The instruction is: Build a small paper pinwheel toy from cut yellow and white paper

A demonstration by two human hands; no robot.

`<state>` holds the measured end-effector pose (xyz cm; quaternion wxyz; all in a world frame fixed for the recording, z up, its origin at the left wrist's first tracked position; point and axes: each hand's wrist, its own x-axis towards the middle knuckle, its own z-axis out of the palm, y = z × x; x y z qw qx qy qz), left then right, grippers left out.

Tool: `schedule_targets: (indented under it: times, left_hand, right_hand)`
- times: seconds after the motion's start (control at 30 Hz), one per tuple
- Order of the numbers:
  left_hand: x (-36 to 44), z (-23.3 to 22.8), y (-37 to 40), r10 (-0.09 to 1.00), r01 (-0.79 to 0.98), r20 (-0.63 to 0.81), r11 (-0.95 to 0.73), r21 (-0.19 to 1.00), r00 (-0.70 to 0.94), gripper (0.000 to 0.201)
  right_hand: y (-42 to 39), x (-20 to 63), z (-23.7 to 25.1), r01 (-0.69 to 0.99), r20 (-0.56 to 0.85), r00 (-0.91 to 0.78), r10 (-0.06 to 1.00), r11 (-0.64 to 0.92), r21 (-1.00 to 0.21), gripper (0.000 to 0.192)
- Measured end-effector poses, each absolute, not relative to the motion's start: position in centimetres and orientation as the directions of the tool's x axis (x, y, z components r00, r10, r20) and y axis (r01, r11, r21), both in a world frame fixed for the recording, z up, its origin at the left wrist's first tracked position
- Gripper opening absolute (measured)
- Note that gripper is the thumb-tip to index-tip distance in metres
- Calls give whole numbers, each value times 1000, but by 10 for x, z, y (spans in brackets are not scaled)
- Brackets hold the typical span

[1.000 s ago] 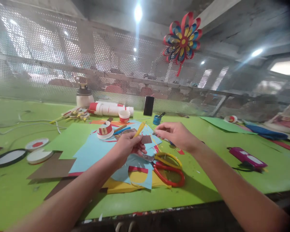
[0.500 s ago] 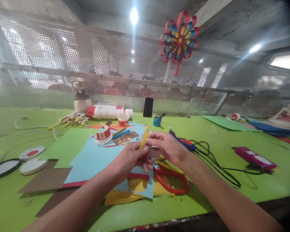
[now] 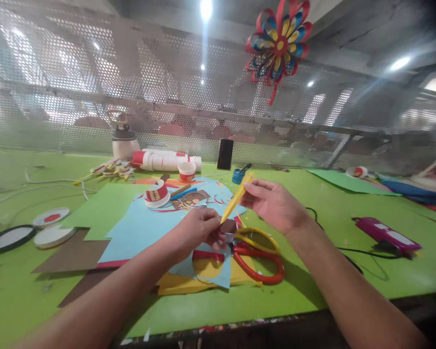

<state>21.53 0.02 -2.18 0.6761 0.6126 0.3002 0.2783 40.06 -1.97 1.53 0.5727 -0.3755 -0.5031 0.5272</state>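
Note:
A slim yellow pointed piece (image 3: 237,199), whose material I cannot make out, slants between my hands. My right hand (image 3: 276,203) pinches its upper end between thumb and fingers. At its lower tip, the thumb and index finger of my left hand (image 3: 199,229) are pinched together. Beside the left fingertips shows a small brown piece (image 3: 229,226); whether it is held is unclear. Just below my hands lie large scissors (image 3: 263,271) with red and yellow handle loops, their blades hidden. Under the left hand spreads light blue paper (image 3: 131,237).
Green sheets (image 3: 101,206), brown sheets (image 3: 69,254) and yellow paper (image 3: 174,283) lie around. Paper cups (image 3: 157,195), a blue jar (image 3: 239,176), a phone (image 3: 225,154) and a jug (image 3: 125,145) stand behind. A purple corded device (image 3: 387,236) sits right. A paper flower (image 3: 280,46) hangs above.
My right hand has moved right and slightly up, drawing away from my left hand. More of the yellow piece now shows, tilted to the right. The view has shifted slightly.

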Motion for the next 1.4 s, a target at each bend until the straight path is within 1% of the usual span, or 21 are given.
schedule_targets:
  times: [0.07, 0.17, 0.23, 0.4, 0.6, 0.87, 1.03, 1.27, 1.4]
  left_hand:
    - [214, -20, 2, 766, -17, -66, 99, 995, 639, 23]
    - [212, -17, 4, 769, -45, -38, 86, 995, 639, 23]
    - [211, -16, 4, 766, -50, -23, 72, 996, 642, 21]
    - [212, -14, 2, 746, -30, -15, 47, 998, 666, 18]
    - [212, -12, -1, 730, -28, -7, 36, 999, 683, 18]
    - [213, -10, -4, 726, -24, -6, 32, 999, 687, 19]
    - [214, -9, -4, 722, -46, -25, 79, 996, 692, 21]
    - [215, -13, -3, 720, -87, -45, 146, 985, 692, 20]
    - [214, -15, -3, 732, -102, -46, 157, 982, 680, 20]
  right_hand:
    - [-22, 406, 17, -186, 143, -114, 983, 121, -975, 9]
    - [-25, 406, 15, -99, 73, -236, 969, 51, -994, 12]
    - [-26, 402, 11, -63, 65, -269, 961, 49, -997, 13]
    - [-24, 396, 3, -21, 56, -246, 968, 53, -998, 15]
    - [-22, 394, 3, -14, 61, -231, 971, 60, -998, 19]
    - [-23, 394, 1, 93, 67, -197, 978, 86, -992, 26]
    - [-22, 394, 3, 93, 74, -183, 980, 93, -991, 30]
    - [-23, 393, 2, 84, 76, -183, 980, 93, -992, 29]
    - [-24, 392, 2, 80, 82, -174, 981, 97, -992, 29]
